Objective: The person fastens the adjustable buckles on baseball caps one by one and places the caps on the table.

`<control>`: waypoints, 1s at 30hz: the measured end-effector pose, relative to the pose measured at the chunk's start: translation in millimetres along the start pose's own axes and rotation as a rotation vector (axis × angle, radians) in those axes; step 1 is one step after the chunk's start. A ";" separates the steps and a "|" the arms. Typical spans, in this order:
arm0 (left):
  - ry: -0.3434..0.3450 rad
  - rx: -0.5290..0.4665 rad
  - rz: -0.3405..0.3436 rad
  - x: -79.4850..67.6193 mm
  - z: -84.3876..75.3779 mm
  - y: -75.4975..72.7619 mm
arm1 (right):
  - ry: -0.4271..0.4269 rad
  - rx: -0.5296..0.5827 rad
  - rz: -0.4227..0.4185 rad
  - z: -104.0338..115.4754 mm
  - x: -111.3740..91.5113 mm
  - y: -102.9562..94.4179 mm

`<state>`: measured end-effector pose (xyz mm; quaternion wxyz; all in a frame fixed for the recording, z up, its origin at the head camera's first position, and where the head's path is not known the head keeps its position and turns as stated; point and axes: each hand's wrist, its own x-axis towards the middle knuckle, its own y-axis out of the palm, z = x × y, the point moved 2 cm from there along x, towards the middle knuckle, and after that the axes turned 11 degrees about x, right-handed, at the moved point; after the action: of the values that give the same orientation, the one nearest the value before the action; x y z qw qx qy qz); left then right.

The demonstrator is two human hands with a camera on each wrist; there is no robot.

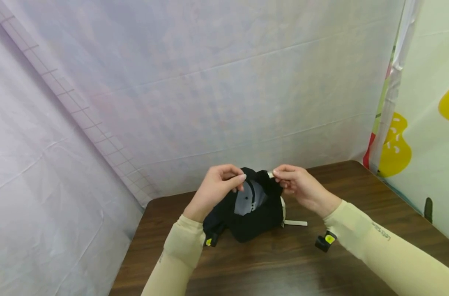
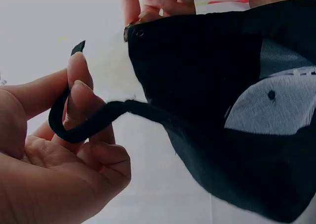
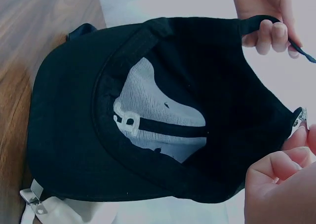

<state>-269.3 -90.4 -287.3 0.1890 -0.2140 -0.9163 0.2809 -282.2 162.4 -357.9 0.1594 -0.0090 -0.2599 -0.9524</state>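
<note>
Presently, the left hand [image 1: 217,188] is pinching the strap [image 2: 93,124] of a black cap [image 3: 168,108]; the right hand [image 1: 303,187] is pinching its metal buckle [image 3: 302,114] above the tabletop [image 1: 242,273].

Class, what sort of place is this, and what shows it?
Probably a curtained-off work booth: pale sheets hang behind and left of a wood-grained table, and a yellow-patterned sheet hangs on its right.
</note>
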 end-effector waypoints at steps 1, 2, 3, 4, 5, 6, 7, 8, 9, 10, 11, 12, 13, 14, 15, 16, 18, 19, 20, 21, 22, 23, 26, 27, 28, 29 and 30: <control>-0.003 0.000 0.005 0.2 -0.1 1.7 | -0.002 0.004 0.004 -0.5 0.2 0.3; -0.008 -0.004 0.009 0.6 0.6 3.6 | -0.002 0.007 0.009 -1.1 0.5 0.6; -0.015 -0.005 0.010 0.7 1.0 5.3 | -0.003 0.009 0.014 -1.7 0.6 0.9; -0.020 -0.005 0.008 0.8 1.7 7.0 | -0.003 0.010 0.018 -2.3 0.7 1.2; -0.023 -0.010 0.006 1.0 2.5 8.5 | -0.002 0.012 0.020 -3.0 0.9 1.2; -0.025 -0.015 0.002 1.2 3.2 9.9 | -0.001 0.015 0.022 -3.6 1.0 1.3; -0.030 -0.020 -0.002 1.4 4.2 11.3 | -0.001 0.016 0.022 -4.1 0.9 1.4; -0.033 -0.029 -0.005 1.6 5.4 12.6 | -0.001 0.015 0.023 -4.5 0.8 1.5; -0.037 -0.040 -0.007 1.8 6.6 13.7 | -0.001 0.014 0.023 -4.7 0.6 1.7; -0.038 -0.053 -0.009 2.1 7.5 14.9 | -0.002 0.011 0.022 -5.0 0.3 2.0; -0.040 -0.067 -0.011 2.2 8.3 16.0 | -0.001 0.004 0.019 -5.2 0.0 2.5; -0.044 -0.081 -0.014 2.5 9.4 17.4 | -0.001 -0.004 0.017 -5.2 -0.6 3.2; -0.050 -0.094 -0.017 2.9 10.5 18.6 | -0.002 -0.015 0.013 -5.4 -1.1 3.8; -0.054 -0.105 -0.022 3.2 11.6 19.7 | -0.004 -0.023 0.011 -5.7 -1.6 4.5; -0.059 -0.111 -0.028 3.5 12.4 20.7 | -0.007 -0.034 0.009 -5.9 -2.1 5.3; -0.062 -0.111 -0.033 3.6 12.7 21.7 | -0.010 -0.045 0.006 -6.1 -2.7 6.0; -0.075 -0.113 -0.042 4.0 13.5 23.2 | -0.017 -0.061 0.000 -6.4 -3.6 7.4; -0.080 -0.110 -0.043 4.0 13.4 23.6 | -0.021 -0.068 -0.002 -6.7 -3.6 7.7; -0.084 -0.107 -0.043 3.9 13.2 23.9 | -0.024 -0.073 -0.005 -6.6 -3.9 8.4; -0.090 -0.107 -0.044 3.8 13.0 24.3 | -0.026 -0.079 -0.009 -6.5 -4.2 8.9; -0.096 -0.108 -0.044 3.8 12.6 24.6 | -0.027 -0.084 -0.013 -6.5 -4.3 9.4; -0.100 -0.111 -0.045 4.0 12.6 24.8 | -0.029 -0.088 -0.015 -6.5 -4.3 9.9; -0.109 -0.126 -0.049 4.6 13.2 25.8 | -0.033 -0.102 -0.024 -7.1 -4.1 10.7; -0.112 -0.131 -0.051 4.8 13.6 26.1 | -0.033 -0.106 -0.026 -7.5 -3.8 10.7; -0.115 -0.132 -0.052 5.0 13.7 26.3 | -0.032 -0.110 -0.027 -7.9 -3.5 10.6; -0.116 -0.136 -0.051 5.3 14.0 26.6 | -0.032 -0.112 -0.029 -8.2 -3.2 10.5; -0.119 -0.139 -0.051 5.4 14.1 26.9 | -0.031 -0.114 -0.032 -8.5 -2.9 10.3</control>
<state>-272.8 -73.6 -312.9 0.1261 -0.1863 -0.9483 0.2239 -275.7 150.6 -360.5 0.1395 -0.0286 -0.2079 -0.9677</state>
